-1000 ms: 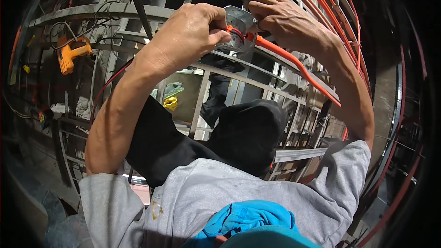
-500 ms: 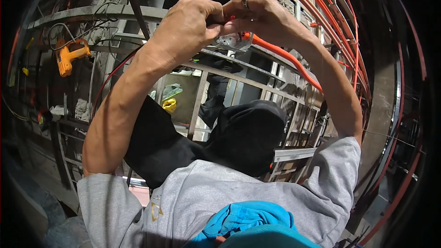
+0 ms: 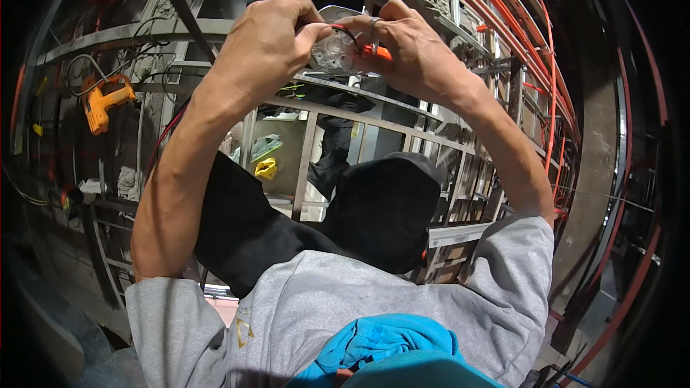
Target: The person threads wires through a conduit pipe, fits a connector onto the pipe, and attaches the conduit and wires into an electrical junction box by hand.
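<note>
Up high at the middle of the head view is a clear plastic, round electrical box [image 3: 332,52]. My left hand [image 3: 277,32] is closed in a pinch on thin red and black wires [image 3: 349,31] in front of it. The black wire curves down into the box. My right hand [image 3: 413,39], wearing a ring, has its fingers bent around the box's right side. What its fingertips grip is hidden. A bright orange fitting [image 3: 377,52] shows at the box, beside my right thumb.
A metal frame [image 3: 309,162] of bars and struts spreads beneath my arms. At the left, an orange power tool [image 3: 106,103] hangs among dark cables. Orange conduits [image 3: 503,11] run down the upper right. A yellow item [image 3: 266,168] lies below, past my black trousers.
Both hands have shifted left and moved apart, and the clear box has moved left too. Red and black wires now show between them. My right hand now covers the orange conduit leading to the box.
</note>
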Available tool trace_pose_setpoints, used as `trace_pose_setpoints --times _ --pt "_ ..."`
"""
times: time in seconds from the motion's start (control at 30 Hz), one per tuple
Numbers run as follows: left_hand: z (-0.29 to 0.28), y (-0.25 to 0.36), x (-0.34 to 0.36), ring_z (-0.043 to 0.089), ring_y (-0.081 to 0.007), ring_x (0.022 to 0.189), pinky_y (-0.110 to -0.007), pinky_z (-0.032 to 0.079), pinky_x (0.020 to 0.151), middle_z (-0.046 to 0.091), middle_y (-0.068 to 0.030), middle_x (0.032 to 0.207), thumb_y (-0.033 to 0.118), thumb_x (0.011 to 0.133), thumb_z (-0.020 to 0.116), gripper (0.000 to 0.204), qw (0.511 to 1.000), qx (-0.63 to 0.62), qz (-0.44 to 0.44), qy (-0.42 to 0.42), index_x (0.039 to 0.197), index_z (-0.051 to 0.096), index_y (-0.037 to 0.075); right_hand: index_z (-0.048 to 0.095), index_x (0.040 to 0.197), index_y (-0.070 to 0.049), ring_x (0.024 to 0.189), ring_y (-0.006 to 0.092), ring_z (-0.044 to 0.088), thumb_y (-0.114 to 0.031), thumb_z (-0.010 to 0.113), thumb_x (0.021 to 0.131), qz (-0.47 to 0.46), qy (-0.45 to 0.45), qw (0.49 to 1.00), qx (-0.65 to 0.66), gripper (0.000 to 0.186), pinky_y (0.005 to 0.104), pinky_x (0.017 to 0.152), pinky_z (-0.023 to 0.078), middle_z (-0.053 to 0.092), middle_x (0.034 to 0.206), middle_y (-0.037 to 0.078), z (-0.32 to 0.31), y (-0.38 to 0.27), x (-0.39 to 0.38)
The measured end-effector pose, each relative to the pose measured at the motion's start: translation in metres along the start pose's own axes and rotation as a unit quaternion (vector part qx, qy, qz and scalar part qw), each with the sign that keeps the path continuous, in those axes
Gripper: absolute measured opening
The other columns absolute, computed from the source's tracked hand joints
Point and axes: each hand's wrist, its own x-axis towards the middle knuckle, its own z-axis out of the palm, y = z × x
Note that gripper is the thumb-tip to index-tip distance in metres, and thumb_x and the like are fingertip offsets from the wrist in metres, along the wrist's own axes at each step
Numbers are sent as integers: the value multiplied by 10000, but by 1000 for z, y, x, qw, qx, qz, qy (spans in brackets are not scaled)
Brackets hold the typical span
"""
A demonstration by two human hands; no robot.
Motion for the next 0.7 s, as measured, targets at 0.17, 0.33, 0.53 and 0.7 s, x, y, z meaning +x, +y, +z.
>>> trace_pose_setpoints --times 0.17,0.33,0.53,0.7 --pt "6 6 -2 694 -282 840 -405 537 795 738 -143 890 181 993 754 217 996 73 -38 -27 1065 726 -22 713 1332 -85 1010 281 617 -254 774 940 5 71 997 -40 431 432 954 488 736 837 76 14 3 -7" --pt "28 29 11 611 -324 1204 -438 452 1055 728 -139 1209 114 879 786 407 964 218 149 43 1271 697 48 741 1156 -40 1065 288 648 -258 825 887 42 79 994 -67 356 430 957 512 760 899 101 25 0 -6" --pt "36 34 50 717 -354 1067 -442 524 977 779 -162 1048 141 817 863 538 976 148 65 -146 1288 652 -10 705 1312 -63 1162 292 656 -218 893 837 74 132 977 151 534 435 1023 541 792 1088 129 25 17 -31" --pt "38 33 50 754 -343 980 -447 568 875 782 -162 953 160 781 919 636 967 204 98 -117 1306 603 -6 716 1354 -84 1125 215 718 -226 874 898 172 249 894 331 504 390 980 571 810 1213 56 36 41 -75"
